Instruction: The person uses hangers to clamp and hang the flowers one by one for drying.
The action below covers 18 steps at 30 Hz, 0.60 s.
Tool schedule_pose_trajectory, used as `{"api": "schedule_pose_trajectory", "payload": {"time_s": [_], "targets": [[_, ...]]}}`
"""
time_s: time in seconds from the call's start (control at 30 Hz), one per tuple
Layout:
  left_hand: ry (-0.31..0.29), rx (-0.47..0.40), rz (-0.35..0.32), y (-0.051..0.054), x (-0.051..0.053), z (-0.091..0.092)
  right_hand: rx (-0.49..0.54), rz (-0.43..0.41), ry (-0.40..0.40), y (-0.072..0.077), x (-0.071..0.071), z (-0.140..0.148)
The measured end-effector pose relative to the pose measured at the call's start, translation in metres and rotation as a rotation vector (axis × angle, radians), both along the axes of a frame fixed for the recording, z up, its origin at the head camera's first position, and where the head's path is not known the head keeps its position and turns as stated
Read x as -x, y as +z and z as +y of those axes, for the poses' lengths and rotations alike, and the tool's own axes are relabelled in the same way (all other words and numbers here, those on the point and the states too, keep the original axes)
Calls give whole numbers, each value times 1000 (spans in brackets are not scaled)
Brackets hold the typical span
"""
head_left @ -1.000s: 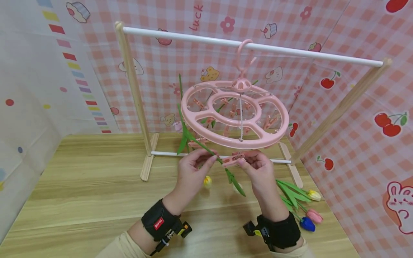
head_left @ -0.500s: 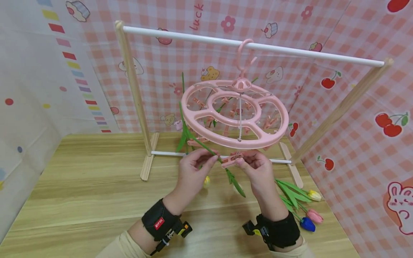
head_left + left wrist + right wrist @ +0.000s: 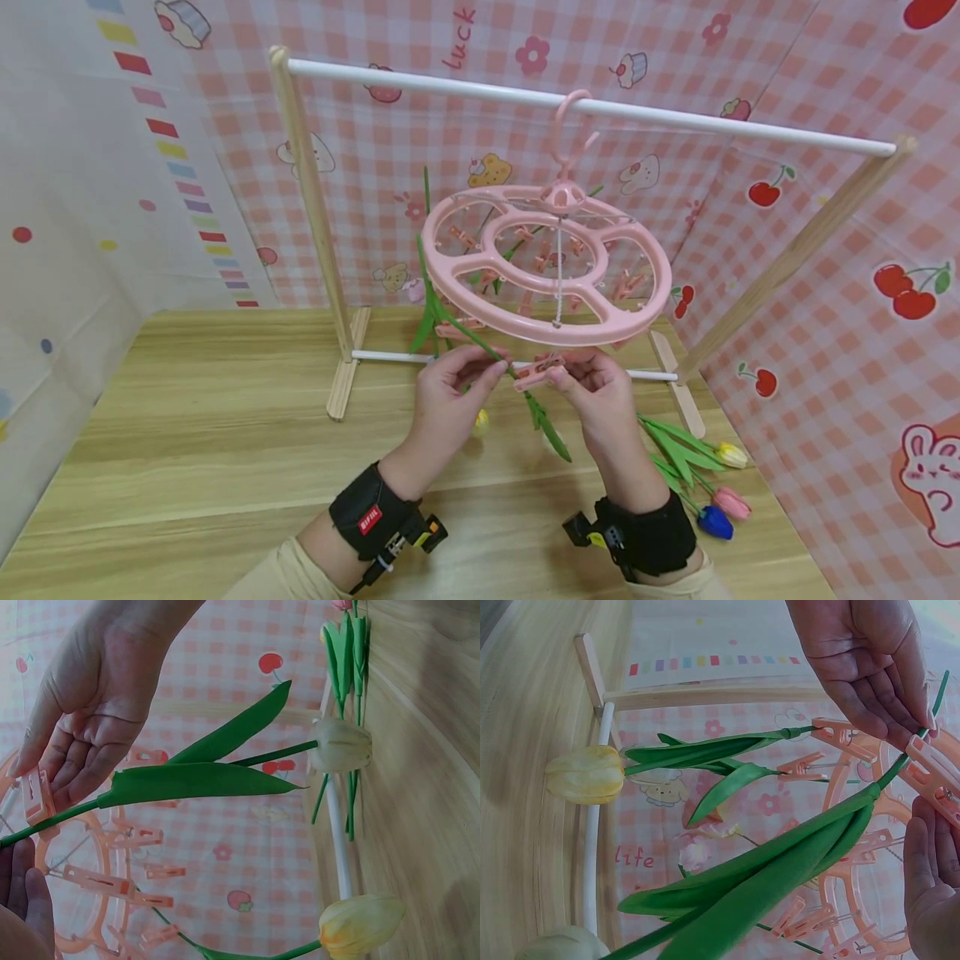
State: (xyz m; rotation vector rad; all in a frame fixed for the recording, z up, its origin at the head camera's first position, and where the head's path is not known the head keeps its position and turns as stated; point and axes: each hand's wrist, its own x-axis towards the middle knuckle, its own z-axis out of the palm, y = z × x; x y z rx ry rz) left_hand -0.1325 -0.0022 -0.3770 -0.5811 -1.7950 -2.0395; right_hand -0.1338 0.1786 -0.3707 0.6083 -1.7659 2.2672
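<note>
My left hand [image 3: 457,400] pinches the green stem of a white artificial tulip [image 3: 341,746] whose bloom points down. Its long green leaves [image 3: 780,877] spread below the grip. My right hand [image 3: 603,400] pinches a pink clothespin [image 3: 540,372] between thumb and fingers. In both wrist views the clothespin's tip end meets the stem right beside my left fingertips; whether it clamps the stem I cannot tell. The clothespin is at the near rim of a round pink hanger [image 3: 562,335]. A yellow tulip [image 3: 585,774] hangs upside down from another clothespin [image 3: 844,739], left of my hands.
The hanger hooks over a white rod [image 3: 450,89] on a wooden stand [image 3: 303,183]. More clothespins dangle beneath it. Yellow [image 3: 731,454], pink [image 3: 731,503] and blue tulips [image 3: 716,522] lie on the wooden table [image 3: 225,483] at the right. Patterned cloth walls surround it.
Both hands stay almost still at the stem and clothespin. The clothespin's stem-side end has dipped slightly, and a hanging stem at the hanger's left has swayed a little to the right.
</note>
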Motion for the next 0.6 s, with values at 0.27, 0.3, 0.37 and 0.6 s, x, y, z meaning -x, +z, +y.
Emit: {"api": "schedule_pose_trajectory", "payload": {"time_s": [0.27, 0.3, 0.37, 0.6], "targets": [[-2, 15, 4, 0, 0, 0, -8, -5, -3, 0, 1, -1], [-4, 13, 1, 0, 0, 0, -4, -7, 0, 0, 1, -1], [-3, 9, -8, 0, 0, 0, 1, -12, 8, 1, 0, -2], [8, 8, -32, -1, 1, 0, -6, -43, 14, 0, 0, -3]]}}
